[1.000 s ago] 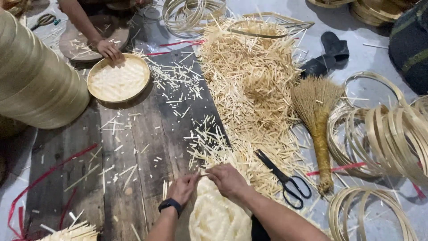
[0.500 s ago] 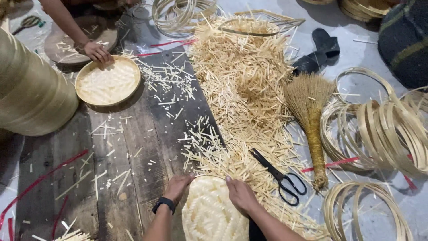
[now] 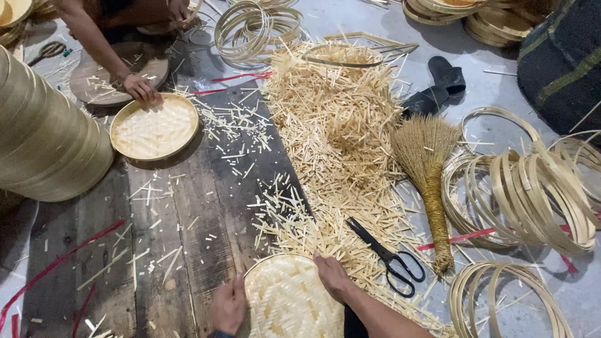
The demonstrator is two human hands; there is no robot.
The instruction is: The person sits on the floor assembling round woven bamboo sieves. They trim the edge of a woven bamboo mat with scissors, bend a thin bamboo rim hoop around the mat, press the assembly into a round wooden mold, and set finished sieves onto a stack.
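Holding a round woven bamboo tray (image 3: pixel 289 300) at the bottom of the view, the left hand (image 3: pixel 228 307) curls its grip over the tray's left rim while the right hand (image 3: pixel 333 276) presses down on the upper right rim, fingers closed against the edge. The tray lies flat on the dark plank floor (image 3: pixel 188 238), partly cut off by the lower frame edge, and nothing sits in it. Just above and to the right of it spreads a wide heap of bamboo offcuts (image 3: pixel 338 138), its nearest splinters touching the tray's rim. Black scissors (image 3: pixel 388 258) lie on that heap just right of the right hand, and a straw hand broom (image 3: pixel 429 169) lies beyond them. Bamboo hoops (image 3: pixel 532 200) are piled at the right, more hoops (image 3: pixel 256 25) at the top. Up left, another person's hand (image 3: pixel 141 87) rests at the rim of a second finished tray (image 3: pixel 154 127), also holding nothing, beside a tall stack of bamboo rims (image 3: pixel 44 138). Between the two trays the planks are open apart from scattered slivers and red strips (image 3: pixel 56 263) on the left.
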